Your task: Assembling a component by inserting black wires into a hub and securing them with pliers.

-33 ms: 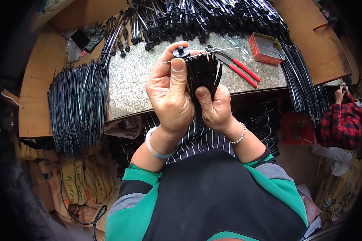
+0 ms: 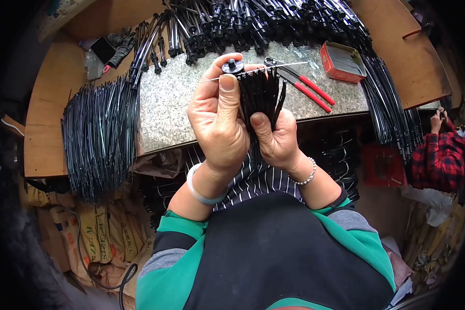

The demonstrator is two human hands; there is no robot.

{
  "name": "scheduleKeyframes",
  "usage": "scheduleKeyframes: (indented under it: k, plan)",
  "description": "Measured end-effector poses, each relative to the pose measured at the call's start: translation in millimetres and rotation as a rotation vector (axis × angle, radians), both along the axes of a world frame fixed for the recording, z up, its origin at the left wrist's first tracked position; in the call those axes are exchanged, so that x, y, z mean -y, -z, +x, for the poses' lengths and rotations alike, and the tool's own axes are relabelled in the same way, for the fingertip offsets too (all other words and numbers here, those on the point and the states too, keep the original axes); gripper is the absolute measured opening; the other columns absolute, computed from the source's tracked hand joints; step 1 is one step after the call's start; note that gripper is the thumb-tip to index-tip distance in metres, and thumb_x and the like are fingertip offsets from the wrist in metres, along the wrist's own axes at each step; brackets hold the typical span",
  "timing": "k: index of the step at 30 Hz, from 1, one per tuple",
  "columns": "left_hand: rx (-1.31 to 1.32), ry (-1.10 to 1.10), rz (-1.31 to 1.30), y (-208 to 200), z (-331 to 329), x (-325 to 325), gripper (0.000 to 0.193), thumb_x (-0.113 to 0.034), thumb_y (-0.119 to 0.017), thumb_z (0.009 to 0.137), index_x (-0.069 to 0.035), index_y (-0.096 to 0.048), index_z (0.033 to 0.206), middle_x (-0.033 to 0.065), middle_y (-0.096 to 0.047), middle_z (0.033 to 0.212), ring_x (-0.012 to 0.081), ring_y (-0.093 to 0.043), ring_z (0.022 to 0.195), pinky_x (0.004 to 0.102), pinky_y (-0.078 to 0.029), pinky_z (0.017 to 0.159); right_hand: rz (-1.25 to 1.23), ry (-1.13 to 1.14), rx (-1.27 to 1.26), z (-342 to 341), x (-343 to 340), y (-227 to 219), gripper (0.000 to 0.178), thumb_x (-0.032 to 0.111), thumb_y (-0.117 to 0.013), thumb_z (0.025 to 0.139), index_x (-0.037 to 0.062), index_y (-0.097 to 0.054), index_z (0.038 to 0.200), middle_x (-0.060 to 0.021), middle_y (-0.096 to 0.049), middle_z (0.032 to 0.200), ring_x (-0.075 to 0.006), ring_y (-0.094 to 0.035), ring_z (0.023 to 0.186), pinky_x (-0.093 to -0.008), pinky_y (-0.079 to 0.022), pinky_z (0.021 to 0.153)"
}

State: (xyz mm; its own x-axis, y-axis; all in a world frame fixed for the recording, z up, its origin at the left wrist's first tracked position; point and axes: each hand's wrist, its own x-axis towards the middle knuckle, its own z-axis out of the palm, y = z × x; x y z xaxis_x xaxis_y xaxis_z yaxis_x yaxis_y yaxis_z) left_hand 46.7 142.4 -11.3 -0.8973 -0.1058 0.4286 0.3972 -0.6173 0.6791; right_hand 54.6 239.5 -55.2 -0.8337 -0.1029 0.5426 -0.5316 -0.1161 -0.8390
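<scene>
Head view: pinching pale wire (image 2: 294, 64) and black flanged disc (image 2: 232, 66) in left hand (image 2: 217, 121), grip closed thumb to fingers; clasping black strand bundle (image 2: 257, 95) in right hand (image 2: 278, 137), grip closed with thumb across front; holding both near front edge of counter (image 2: 165, 103), left of red-handled pliers (image 2: 315, 89); probably best to keep wire level, strand tips evenly lined up, bundle lightly supported.

- Head-worn, left one of a side-by-side pair.
- Looks steeply down and forward, past the chest (image 2: 289, 248), onto the surface (image 2: 165, 108).
- Set near, with the left hand (image 2: 219, 121) and right hand (image 2: 279, 138) just above mid-view.
- Shown upright and unmirrored.
- Sweeps wide through a fisheye, bending straight edges toward a dark rim.
</scene>
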Motion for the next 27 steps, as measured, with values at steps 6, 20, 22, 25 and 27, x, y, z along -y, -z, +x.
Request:
scheduleKeyframes:
  k: [6,20,22,25,27]
  plan:
    - [0.037,0.043,-0.003,2.6,-4.1,0.0,0.036,-0.020,-0.046,0.093,0.005,-0.043,0.120,0.0166,-0.062,0.100,0.0203,-0.063,0.089,0.0277,-0.052,0.077,-0.076,-0.003,0.005,2.9,-1.6,-0.3,0.028,0.023,-0.059,0.087,-0.0018,-0.059,0.099,-0.0089,-0.062,0.078,-0.0119,-0.057,0.070,-0.0270,-0.046,0.062]
    - [0.027,0.170,0.061,7.6,0.0,3.3,0.038,-0.020,-0.045,0.093,0.005,-0.041,0.121,0.0175,-0.061,0.101,0.0261,-0.061,0.094,0.0342,-0.050,0.083,0.054,-0.108,0.079,8.4,-11.1,0.9,0.035,0.025,-0.056,0.089,-0.0028,-0.056,0.109,-0.0080,-0.061,0.103,-0.0134,-0.056,0.093,-0.0264,-0.044,0.081]
    - [0.028,0.179,0.057,8.4,-0.1,3.9,0.038,-0.020,-0.045,0.093,0.006,-0.041,0.121,0.0178,-0.061,0.102,0.0265,-0.061,0.095,0.0345,-0.050,0.084,0.059,-0.110,0.081,8.1,-11.5,2.0,0.035,0.026,-0.056,0.089,-0.0028,-0.056,0.109,-0.0078,-0.061,0.102,-0.0134,-0.056,0.092,-0.0264,-0.044,0.080]
    - [0.029,0.193,0.049,8.7,0.6,4.9,0.038,-0.020,-0.045,0.093,0.006,-0.041,0.121,0.0185,-0.061,0.103,0.0273,-0.060,0.096,0.0351,-0.049,0.085,0.070,-0.140,0.073,5.8,-11.8,2.4,0.036,0.029,-0.054,0.090,-0.0016,-0.056,0.109,-0.0073,-0.061,0.101,-0.0130,-0.056,0.090,-0.0262,-0.044,0.078]
    - [0.039,0.186,0.031,7.4,1.6,4.6,0.038,-0.021,-0.044,0.094,0.006,-0.041,0.121,0.0194,-0.060,0.104,0.0283,-0.060,0.098,0.0354,-0.048,0.086,0.070,-0.155,0.097,5.0,-12.9,5.3,0.037,0.030,-0.053,0.090,-0.0013,-0.056,0.109,-0.0072,-0.060,0.100,-0.0130,-0.056,0.090,-0.0262,-0.044,0.077]
